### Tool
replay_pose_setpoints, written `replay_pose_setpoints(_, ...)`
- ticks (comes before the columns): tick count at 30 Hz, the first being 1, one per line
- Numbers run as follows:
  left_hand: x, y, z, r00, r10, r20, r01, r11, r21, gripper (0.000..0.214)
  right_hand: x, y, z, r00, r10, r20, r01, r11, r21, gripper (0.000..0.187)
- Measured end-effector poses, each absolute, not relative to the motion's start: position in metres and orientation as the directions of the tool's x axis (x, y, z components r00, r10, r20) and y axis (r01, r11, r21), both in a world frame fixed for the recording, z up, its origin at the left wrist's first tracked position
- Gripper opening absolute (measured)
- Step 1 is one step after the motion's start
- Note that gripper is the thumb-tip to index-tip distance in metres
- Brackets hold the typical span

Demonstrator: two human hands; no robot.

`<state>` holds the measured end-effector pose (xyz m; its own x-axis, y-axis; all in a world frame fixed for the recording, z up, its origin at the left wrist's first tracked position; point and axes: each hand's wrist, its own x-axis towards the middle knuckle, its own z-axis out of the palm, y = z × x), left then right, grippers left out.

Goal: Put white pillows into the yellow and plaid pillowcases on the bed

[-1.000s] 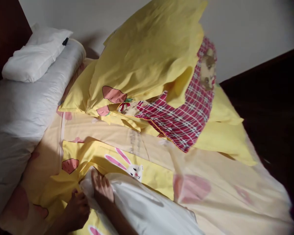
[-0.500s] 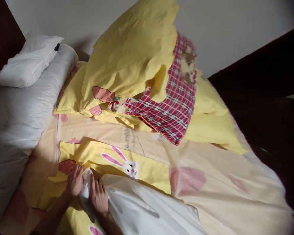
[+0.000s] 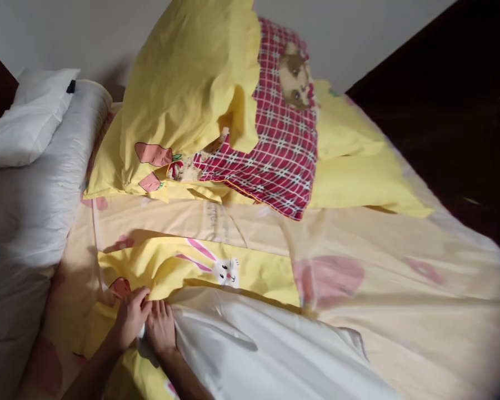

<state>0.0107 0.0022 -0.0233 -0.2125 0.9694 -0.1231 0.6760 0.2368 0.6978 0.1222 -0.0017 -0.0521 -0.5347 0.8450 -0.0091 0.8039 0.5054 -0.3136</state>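
Observation:
My left hand [image 3: 129,319] grips the edge of a yellow pillowcase [image 3: 200,272] printed with a rabbit and carrots, fingers curled on the cloth. Right beside it, my right hand [image 3: 161,329] lies on the corner of a white pillow [image 3: 254,355], fingers pushed in under the pillowcase edge. The two hands touch each other at the lower left of the bed. The white pillow lies partly inside the pillowcase, its far corner hidden by the yellow cloth.
A pale yellow bedsheet [image 3: 379,289] with pink prints covers the bed. At the headboard end stand a yellow pillow [image 3: 187,94] and a red checked pillow [image 3: 279,144]. A white duvet [image 3: 20,216] and a white pillow [image 3: 29,119] lie on the left.
My left hand moved up to the pillowcase edge beside my right hand. The pillowcase edge has come further over the white pillow's corner. The view swung to the right.

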Motion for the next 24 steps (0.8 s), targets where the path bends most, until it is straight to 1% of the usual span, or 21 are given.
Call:
replay_pose_setpoints(1,0.009,0.003,-0.027,-0.246,0.96,-0.132,0.672,0.267,0.691,0.025,0.124,-0.002,-0.048,-0.531,0.847,-0.011,0.812,0.505,-0.292,0.032)
replay_pose_setpoints(2,0.008,0.003,-0.032,-0.282,0.948,-0.148,0.665,0.304,0.682,0.025,0.129,-0.004,-0.042,-0.538,0.843,-0.002,0.811,0.517,-0.273,0.04)
replay_pose_setpoints(4,0.004,0.005,-0.041,-0.327,0.927,-0.185,0.644,0.362,0.673,0.027,0.147,-0.016,-0.024,-0.589,0.807,0.044,0.772,0.577,-0.267,0.065)
replay_pose_setpoints(6,0.002,0.008,-0.049,-0.326,0.922,-0.211,0.628,0.377,0.681,0.031,0.172,-0.035,-0.006,-0.64,0.766,0.061,0.724,0.627,-0.286,0.086)
replay_pose_setpoints(8,0.002,0.009,-0.054,-0.319,0.922,-0.219,0.62,0.378,0.687,0.034,0.197,-0.052,0.002,-0.642,0.766,0.041,0.728,0.625,-0.282,0.096)
replay_pose_setpoints(9,0.003,0.01,-0.056,-0.317,0.922,-0.222,0.617,0.378,0.69,0.034,0.207,-0.056,0.0,-0.613,0.79,0.028,0.756,0.597,-0.268,0.098)
replay_pose_setpoints(11,0.006,0.01,-0.058,-0.301,0.925,-0.231,0.612,0.373,0.697,0.033,0.216,-0.053,-0.014,-0.521,0.854,0.006,0.83,0.508,-0.231,0.098)
replay_pose_setpoints(13,0.007,0.011,-0.056,-0.272,0.931,-0.243,0.611,0.363,0.704,0.032,0.212,-0.038,-0.035,-0.477,0.878,-0.02,0.856,0.46,-0.236,0.095)
replay_pose_setpoints(16,0.007,0.014,-0.044,-0.249,0.933,-0.26,0.622,0.36,0.695,0.027,0.194,-0.015,-0.055,-0.563,0.826,-0.03,0.786,0.524,-0.328,0.087)
replay_pose_setpoints(18,0.009,0.016,-0.028,-0.253,0.931,-0.264,0.623,0.366,0.692,0.025,0.181,-0.01,-0.054,-0.613,0.79,-0.01,0.731,0.561,-0.388,0.076)
replay_pose_setpoints(21,0.017,0.019,0.002,-0.276,0.924,-0.263,0.552,0.377,0.744,0.022,0.166,-0.01,-0.042,-0.607,0.793,0.045,0.704,0.562,-0.434,0.06)
replay_pose_setpoints(22,0.021,0.019,0.01,-0.271,0.924,-0.27,0.515,0.376,0.77,0.02,0.16,-0.008,-0.039,-0.592,0.805,0.043,0.714,0.548,-0.435,0.054)
replay_pose_setpoints(24,0.027,0.018,0.02,-0.248,0.926,-0.284,0.463,0.37,0.805,0.017,0.148,-0.001,-0.038,-0.562,0.827,-0.005,0.751,0.508,-0.423,0.039)
